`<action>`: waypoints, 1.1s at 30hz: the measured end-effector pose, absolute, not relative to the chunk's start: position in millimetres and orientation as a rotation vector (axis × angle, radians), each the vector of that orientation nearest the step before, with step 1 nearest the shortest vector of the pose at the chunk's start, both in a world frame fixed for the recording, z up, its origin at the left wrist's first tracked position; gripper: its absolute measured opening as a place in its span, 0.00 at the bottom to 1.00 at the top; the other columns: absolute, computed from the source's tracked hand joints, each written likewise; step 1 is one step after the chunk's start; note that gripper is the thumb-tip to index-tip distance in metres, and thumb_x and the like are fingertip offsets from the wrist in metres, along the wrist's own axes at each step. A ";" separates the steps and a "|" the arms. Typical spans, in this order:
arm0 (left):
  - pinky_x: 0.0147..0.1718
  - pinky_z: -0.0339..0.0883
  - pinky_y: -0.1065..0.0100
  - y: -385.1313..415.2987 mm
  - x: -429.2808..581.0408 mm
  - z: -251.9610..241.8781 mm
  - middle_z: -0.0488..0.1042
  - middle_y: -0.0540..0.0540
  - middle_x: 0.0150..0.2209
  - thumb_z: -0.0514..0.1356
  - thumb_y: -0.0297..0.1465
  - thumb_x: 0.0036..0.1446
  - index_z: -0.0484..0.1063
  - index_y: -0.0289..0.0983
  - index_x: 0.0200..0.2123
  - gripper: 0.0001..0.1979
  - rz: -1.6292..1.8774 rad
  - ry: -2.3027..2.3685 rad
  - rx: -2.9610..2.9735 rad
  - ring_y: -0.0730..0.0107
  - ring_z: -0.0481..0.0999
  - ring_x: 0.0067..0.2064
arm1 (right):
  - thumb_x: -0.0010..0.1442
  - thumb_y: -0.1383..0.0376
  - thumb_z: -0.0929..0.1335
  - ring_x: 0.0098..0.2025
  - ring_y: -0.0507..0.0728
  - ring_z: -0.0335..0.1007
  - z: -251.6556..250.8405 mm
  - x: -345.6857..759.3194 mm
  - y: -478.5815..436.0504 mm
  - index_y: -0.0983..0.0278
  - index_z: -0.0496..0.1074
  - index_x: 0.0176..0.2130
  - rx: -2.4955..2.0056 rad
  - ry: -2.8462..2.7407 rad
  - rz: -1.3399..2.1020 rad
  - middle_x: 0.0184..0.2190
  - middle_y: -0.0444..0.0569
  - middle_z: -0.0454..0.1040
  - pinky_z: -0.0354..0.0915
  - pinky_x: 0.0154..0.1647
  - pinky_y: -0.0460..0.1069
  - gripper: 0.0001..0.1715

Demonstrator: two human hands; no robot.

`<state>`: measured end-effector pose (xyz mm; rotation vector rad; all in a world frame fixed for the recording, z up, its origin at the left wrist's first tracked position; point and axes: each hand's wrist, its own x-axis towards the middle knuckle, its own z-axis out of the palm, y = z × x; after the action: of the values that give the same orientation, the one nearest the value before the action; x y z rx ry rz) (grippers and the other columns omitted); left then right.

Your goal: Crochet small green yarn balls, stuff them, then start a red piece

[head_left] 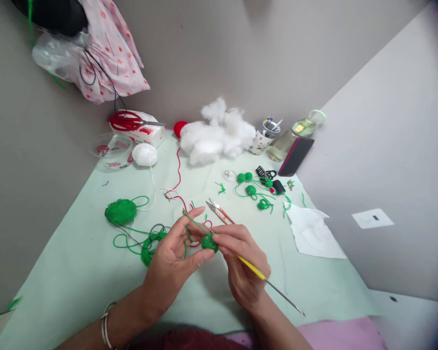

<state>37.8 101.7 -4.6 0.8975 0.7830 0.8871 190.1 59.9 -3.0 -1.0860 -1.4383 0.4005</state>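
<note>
Right hand (244, 274) grips hook (253, 268) diagonally, free end lower-right.

A dark phone (296, 156) stands tilted in front of a pale green bottle (285, 141) at the far right of a mint-covered table (69, 248), beside a patterned cup (262, 142) of pens. A black hair clip (261, 173) lies nearby, and a creased white paper (316, 232) rests along the right edge, below a white plate (372, 218) on the wall. At far left, red-handled scissors (122, 121) sit atop a white box (152, 135) behind a clear plastic container (114, 164); above, a dotted pink cloth (111, 58) hangs alongside a clear plastic bag (54, 57).
</note>
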 end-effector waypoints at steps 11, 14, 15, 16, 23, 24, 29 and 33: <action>0.51 0.68 0.63 100.9 37.8 2.9 0.75 0.50 0.42 0.73 0.29 0.54 0.64 0.50 0.67 0.40 0.852 0.676 0.747 0.65 0.75 0.47 | 0.71 0.68 0.65 0.45 0.59 0.80 -8.4 191.5 54.6 0.49 0.79 0.54 -1.019 -1.427 0.308 0.47 0.51 0.82 0.76 0.39 0.55 0.19; 0.48 0.70 0.63 102.7 36.8 4.4 0.75 0.49 0.41 0.73 0.29 0.53 0.68 0.49 0.65 0.37 0.843 0.635 0.705 0.64 0.75 0.45 | 0.72 0.65 0.65 0.45 0.60 0.81 -6.2 192.5 57.0 0.50 0.79 0.52 -0.949 -1.411 0.351 0.46 0.50 0.83 0.77 0.42 0.57 0.17; 0.48 0.70 0.62 103.5 36.4 4.4 0.75 0.49 0.41 0.73 0.29 0.52 0.68 0.48 0.65 0.37 0.844 0.631 0.703 0.63 0.75 0.45 | 0.72 0.64 0.65 0.45 0.60 0.81 -5.1 193.4 58.4 0.50 0.80 0.51 -0.925 -1.389 0.399 0.45 0.50 0.84 0.77 0.44 0.58 0.16; 0.49 0.70 0.62 104.3 36.1 4.2 0.76 0.48 0.42 0.73 0.29 0.52 0.69 0.48 0.65 0.37 0.843 0.627 0.706 0.63 0.76 0.46 | 0.72 0.63 0.65 0.45 0.60 0.81 -4.3 194.5 60.0 0.51 0.80 0.50 -0.905 -1.362 0.456 0.45 0.50 0.84 0.77 0.46 0.58 0.15; 0.52 0.70 0.62 107.6 33.5 3.7 0.75 0.49 0.44 0.72 0.28 0.54 0.70 0.50 0.63 0.33 0.847 0.588 0.739 0.64 0.76 0.49 | 0.73 0.60 0.65 0.46 0.61 0.82 -6.6 203.2 65.1 0.54 0.78 0.47 -0.846 -1.249 0.730 0.42 0.50 0.85 0.77 0.50 0.63 0.12; 0.52 0.70 0.63 107.6 33.3 3.9 0.75 0.49 0.44 0.72 0.28 0.55 0.71 0.50 0.62 0.32 0.851 0.587 0.750 0.65 0.76 0.48 | 0.73 0.60 0.64 0.46 0.61 0.82 -6.9 204.0 64.8 0.55 0.78 0.47 -0.848 -1.247 0.742 0.42 0.49 0.84 0.76 0.50 0.63 0.12; 0.54 0.70 0.65 106.6 34.0 4.2 0.75 0.51 0.43 0.72 0.28 0.55 0.71 0.52 0.61 0.31 0.871 0.591 0.812 0.68 0.76 0.48 | 0.74 0.59 0.63 0.46 0.61 0.82 -5.5 206.5 63.6 0.57 0.76 0.46 -0.828 -1.234 0.784 0.41 0.51 0.84 0.76 0.51 0.64 0.13; 0.52 0.71 0.65 105.5 34.1 3.8 0.76 0.50 0.42 0.73 0.29 0.54 0.72 0.51 0.60 0.31 0.891 0.623 0.830 0.67 0.77 0.47 | 0.74 0.59 0.62 0.45 0.62 0.83 -4.3 208.3 63.9 0.59 0.74 0.44 -0.851 -1.246 0.773 0.39 0.52 0.84 0.77 0.48 0.64 0.13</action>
<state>34.1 105.5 3.8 0.8298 0.6225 0.8910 208.3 63.9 -4.3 -0.8513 -1.2460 0.7730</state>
